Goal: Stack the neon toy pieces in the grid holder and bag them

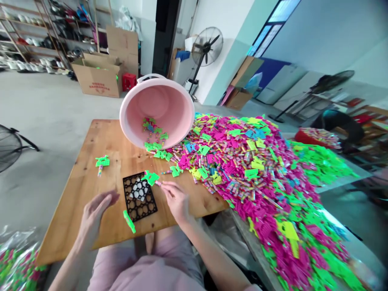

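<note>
The right hand (177, 201) pinches a small pink stick (157, 183), the left hand (96, 213) open by a black grid (139, 208)

The right hand's grip is closed on the end of the stick, which sits between thumb and fingertips at the grid's far right corner. A green plastic piece (150, 177) touches the stick's other end and seems joined to it, though the fingers hide part of the contact. The left hand grasps nothing: it hangs released and loosely curled over the wooden table (74, 194), just left of the grid. Its position leaves it close to the work without crowding the right hand.

The grid lies flat on the table's near half, directly between the hands, probably so that both can reach it easily. White pieces (138, 190) fill part of its openings. Another green piece (129, 221) lies just beside its near edge, and a green piece with a stick (102, 161) lies farther left.

A pink bucket (157, 109) lies tipped at the far edge, its mouth toward the person, apparently so that its contents slide out within reach. Green pieces (154, 146) spill from it. To the right, a large heap of pink, green and yellow pieces (242, 169) spreads across a second table.
</note>
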Demonstrator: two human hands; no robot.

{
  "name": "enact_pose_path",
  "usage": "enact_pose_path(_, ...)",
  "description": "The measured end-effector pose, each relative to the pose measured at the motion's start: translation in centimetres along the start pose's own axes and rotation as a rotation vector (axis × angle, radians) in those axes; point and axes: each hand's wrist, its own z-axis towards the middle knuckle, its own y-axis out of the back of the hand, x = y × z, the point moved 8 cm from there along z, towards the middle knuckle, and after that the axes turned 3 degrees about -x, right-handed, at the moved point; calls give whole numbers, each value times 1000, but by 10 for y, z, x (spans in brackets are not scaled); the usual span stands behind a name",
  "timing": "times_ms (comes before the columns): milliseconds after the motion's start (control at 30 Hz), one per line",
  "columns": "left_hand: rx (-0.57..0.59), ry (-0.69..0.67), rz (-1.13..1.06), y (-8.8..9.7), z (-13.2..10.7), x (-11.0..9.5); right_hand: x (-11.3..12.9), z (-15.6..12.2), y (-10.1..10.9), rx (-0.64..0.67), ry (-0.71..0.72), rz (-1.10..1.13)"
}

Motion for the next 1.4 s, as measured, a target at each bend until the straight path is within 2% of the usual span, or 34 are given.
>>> enact_pose_path(33,56,53,-39,-13,5,-11,13,3,-5,13,67,17)
enact_pose_path(100,261,144,-120,-48,11,-32,38,5,-16,47,212,62)
enact_pose_path(200,267,165,-148,-72,18,-49,58,7,-26,26,291,81)
enact_pose_path(267,246,163,-145,-77,21,-52,60,10,-31,20,227,8)
enact_pose_path(333,244,158,-125,-75,22,-53,56,14,-39,83,115,-104)
enact_pose_path(433,302,126,-52,-62,14,-54,39,15,-57,265,-87,-154)
enact_pose_path(533,322,-38,53,-32,-4,-49,17,-2,-79,455,-319,34)
enact_pose_path(567,230,-101,78,-15,-11,-43,11,-10,-87,507,-385,119)
enact_pose_path(633,177,-171,131,1,-28,-21,7,-26,-100,574,-456,245)
enact_pose_path(667,163,-214,171,2,-37,-9,7,-31,-105,586,-452,262)
enact_pose_path(733,127,-252,425,-5,-48,16,10,-35,-110,598,-392,209)
enact_pose_path(800,-6,-307,664,-13,-53,29,15,-33,-114,630,-324,113)
enact_pose_path(867,-70,-407,780,-26,-55,29,19,-30,-116,698,-277,35)
enact_pose_path(933,-42,-496,790,-36,-56,27,23,-25,-118,769,-207,-45)
enact_pose_path(1033,5,-567,793,-39,-57,26,30,-18,-119,824,-80,-162)
enact_pose_path(1133,27,-650,839,-39,-59,24,31,-15,-122,848,-64,-231)
enact_pose_path(1400,143,-697,849,-53,-59,13,32,-12,-126,961,-27,-250)
